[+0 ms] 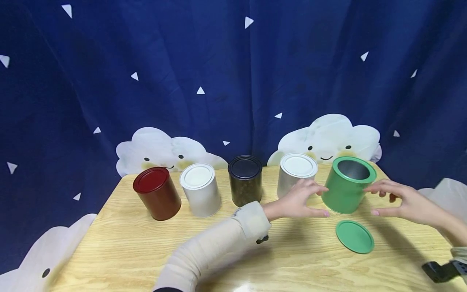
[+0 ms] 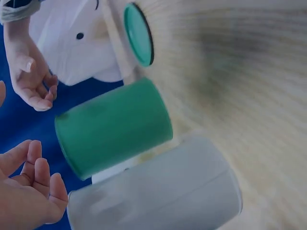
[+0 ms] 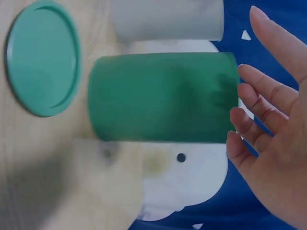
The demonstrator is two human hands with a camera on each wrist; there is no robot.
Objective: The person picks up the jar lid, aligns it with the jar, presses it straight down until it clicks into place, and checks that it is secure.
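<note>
Both hands flank the open green can

Left hand [image 1: 299, 198] and right hand [image 1: 405, 202], fingers loosely spread, hold nothing beside the green can [image 1: 346, 186] standing at the tabletop's [image 1: 146, 251] right; its lid [image 1: 354, 236] lies in front. Judged mid-handling; closing in squarely comes next.

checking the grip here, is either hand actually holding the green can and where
Nothing is held. The left hand and right hand flank the open green can with fingers spread, apart from it in both wrist views.

Wooden table [image 1: 127, 243]. Open green can [image 1: 348, 186] standing on it. Left of green can, in row: silver can [image 1: 295, 172], black can [image 1: 245, 180], white can [image 1: 200, 190], red can [image 1: 157, 193]. Green lid [image 1: 354, 236] flat just in front of green can.
</note>
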